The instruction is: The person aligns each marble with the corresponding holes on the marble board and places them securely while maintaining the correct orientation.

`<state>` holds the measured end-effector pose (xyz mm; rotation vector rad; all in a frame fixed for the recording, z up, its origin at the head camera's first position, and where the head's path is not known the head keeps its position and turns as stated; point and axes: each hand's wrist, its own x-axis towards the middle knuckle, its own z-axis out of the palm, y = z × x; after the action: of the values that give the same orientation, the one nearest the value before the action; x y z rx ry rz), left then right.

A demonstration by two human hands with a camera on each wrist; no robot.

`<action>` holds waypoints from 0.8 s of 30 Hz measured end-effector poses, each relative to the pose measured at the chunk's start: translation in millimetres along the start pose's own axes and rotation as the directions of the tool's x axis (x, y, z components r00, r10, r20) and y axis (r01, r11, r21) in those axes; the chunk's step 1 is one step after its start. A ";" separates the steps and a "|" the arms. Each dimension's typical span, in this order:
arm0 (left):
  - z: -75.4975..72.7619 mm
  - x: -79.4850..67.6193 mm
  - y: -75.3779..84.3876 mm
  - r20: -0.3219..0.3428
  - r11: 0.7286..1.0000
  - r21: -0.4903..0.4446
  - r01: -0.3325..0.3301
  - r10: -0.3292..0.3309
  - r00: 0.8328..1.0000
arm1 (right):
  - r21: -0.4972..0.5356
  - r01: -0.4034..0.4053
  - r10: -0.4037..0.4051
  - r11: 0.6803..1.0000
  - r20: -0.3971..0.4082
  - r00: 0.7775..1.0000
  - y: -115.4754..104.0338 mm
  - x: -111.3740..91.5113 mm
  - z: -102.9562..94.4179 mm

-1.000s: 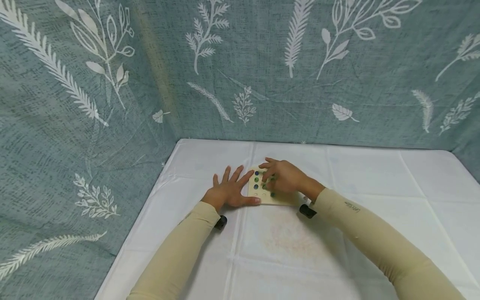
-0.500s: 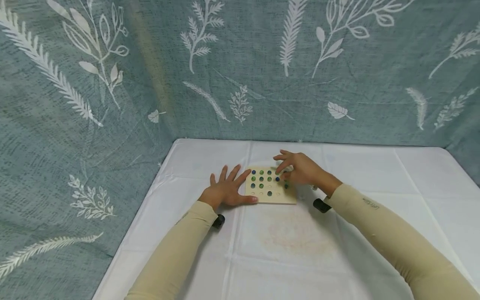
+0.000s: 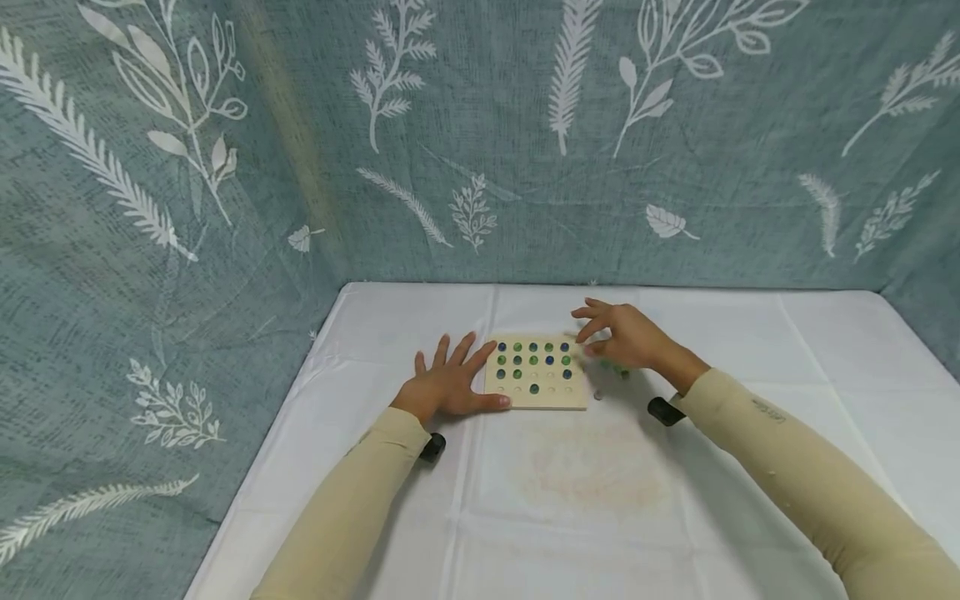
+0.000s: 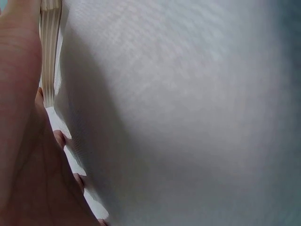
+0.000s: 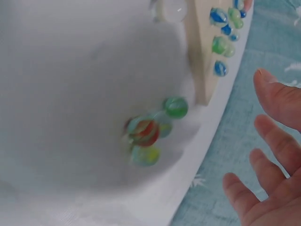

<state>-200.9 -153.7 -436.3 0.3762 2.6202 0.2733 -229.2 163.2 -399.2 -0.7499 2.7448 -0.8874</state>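
A pale wooden board (image 3: pixel 551 402) with a grid of round hollows lies on the table, blue and green marbles (image 3: pixel 550 361) filling much of its far rows. My left hand (image 3: pixel 450 387) is spread flat at the board's left side, thumb and index finger touching its edge. In the left wrist view the board's layered edge (image 4: pixel 49 56) shows beside the thumb. My right hand (image 3: pixel 626 333) hovers just past the right edge, fingers apart and holding nothing. Below it lie loose marbles, among them a green one (image 5: pixel 176 108) and a red-streaked one (image 5: pixel 145 133).
One clear marble (image 5: pixel 175 9) sits apart, close to the board's near right corner. A white cloth (image 3: pixel 420 533) covers the table. Teal curtains (image 3: pixel 300 125) with white leaf prints hang behind and to the left.
My right hand has moved right, from over the board to above the loose marbles, uncovering the filled hollows. The left hand stays on the board's edge. The head view has shifted slightly.
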 end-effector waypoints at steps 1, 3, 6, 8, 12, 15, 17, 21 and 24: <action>-0.1 0.0 -0.2 -0.003 1.000 0.002 -0.002 0.002 1.000 | -0.006 -0.005 0.005 1.000 0.000 1.000 1.9 -1.0 -0.8; -0.9 -0.9 -0.2 -0.007 1.000 0.006 -0.002 0.002 1.000 | -0.017 -0.017 0.017 1.000 0.000 1.000 5.9 -3.1 -1.4; 0.2 0.0 -1.3 -0.017 1.000 0.010 0.006 -0.006 1.000 | -0.047 -0.014 0.014 0.999 -0.002 1.000 13.0 -6.0 -0.2; 0.3 -0.3 -1.0 -0.018 1.000 0.010 0.009 -0.009 1.000 | -0.048 -0.024 0.023 0.999 -0.003 1.000 17.2 -8.6 1.1; 1.4 2.2 -2.0 -0.008 1.000 0.010 0.005 -0.005 1.000 | -0.037 -0.055 0.055 0.998 -0.002 0.998 24.1 -14.6 2.9; 2.9 5.7 -3.2 0.004 1.000 0.011 0.005 -0.005 1.000 | -0.030 -0.074 0.074 0.997 -0.003 0.997 27.2 -17.8 3.3; 4.9 9.1 -4.6 0.004 1.000 0.013 0.004 -0.004 1.000 | -0.031 -0.076 0.075 0.997 -0.007 0.997 28.4 -19.3 3.3; 5.5 11.8 -5.3 0.005 1.000 0.014 0.000 0.000 1.000 | -0.036 -0.102 0.102 0.994 -0.014 0.995 30.3 -20.8 3.8; 3.4 10.0 -3.9 0.012 1.000 0.013 0.001 -0.001 1.000 | -0.031 -0.136 0.136 0.990 -0.011 0.991 32.5 -21.8 5.7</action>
<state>-208.6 -153.9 -444.5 0.3805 2.6119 0.2528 -222.1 194.2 -422.9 -0.5571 2.7844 -0.8235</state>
